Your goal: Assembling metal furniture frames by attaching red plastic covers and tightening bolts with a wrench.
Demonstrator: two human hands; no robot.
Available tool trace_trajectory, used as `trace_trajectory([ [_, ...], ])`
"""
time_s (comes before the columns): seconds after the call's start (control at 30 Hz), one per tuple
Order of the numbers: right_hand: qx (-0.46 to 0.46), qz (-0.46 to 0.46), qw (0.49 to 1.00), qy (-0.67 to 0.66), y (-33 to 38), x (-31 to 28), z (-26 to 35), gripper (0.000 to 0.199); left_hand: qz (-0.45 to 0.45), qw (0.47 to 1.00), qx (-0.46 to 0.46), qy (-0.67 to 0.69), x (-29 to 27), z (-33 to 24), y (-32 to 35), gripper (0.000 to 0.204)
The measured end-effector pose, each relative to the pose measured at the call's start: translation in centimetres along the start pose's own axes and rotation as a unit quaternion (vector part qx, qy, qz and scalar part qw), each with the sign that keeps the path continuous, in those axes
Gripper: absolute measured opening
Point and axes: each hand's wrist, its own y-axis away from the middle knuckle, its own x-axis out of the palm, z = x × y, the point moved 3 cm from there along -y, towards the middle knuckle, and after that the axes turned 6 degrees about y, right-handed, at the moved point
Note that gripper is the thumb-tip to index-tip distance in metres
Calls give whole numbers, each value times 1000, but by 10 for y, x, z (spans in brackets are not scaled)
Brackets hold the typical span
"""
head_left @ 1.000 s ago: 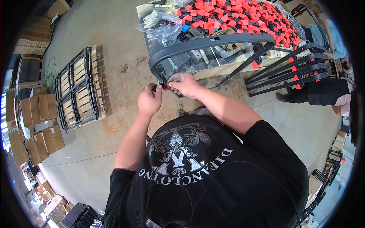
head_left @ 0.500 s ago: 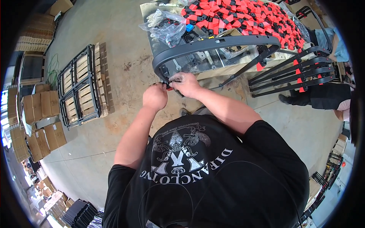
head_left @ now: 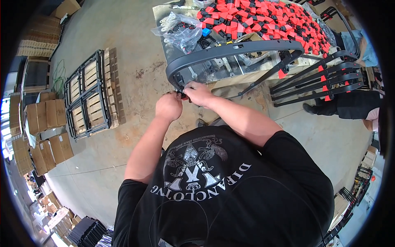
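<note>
A curved black metal frame (head_left: 230,49) arcs along the near edge of the work table, and its left end comes down to my hands. At that end my left hand (head_left: 168,106) is closed around a small red-and-black plastic piece (head_left: 184,97), which is mostly covered by fingers. My right hand (head_left: 198,94) presses against the same spot from the other side, its fingers curled together. What the right fingertips pinch is hidden. Just beyond my right hand an open-end wrench (head_left: 192,73) lies on the table.
A large heap of red and black plastic pieces (head_left: 263,20) covers the table, beside a clear plastic bag (head_left: 181,35). More black frames (head_left: 321,84) stand at the right, near another person's leg (head_left: 329,108). Left are a pallet with black frames (head_left: 88,94) and cardboard boxes (head_left: 45,113).
My right hand has shifted slightly down and left, its fingers now curled lower over the joint. My left hand keeps its grip, and the frame has hardly moved.
</note>
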Motion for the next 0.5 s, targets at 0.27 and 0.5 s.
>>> trace_trajectory([
  [0.27,17,18,999,31,-11,8,-24,46,-6,1000,8,-3,-1,-8,-1,36],
  [0.5,-43,-28,990,133,-4,11,-18,44,-5,1000,3,-9,-2,-8,2,37],
])
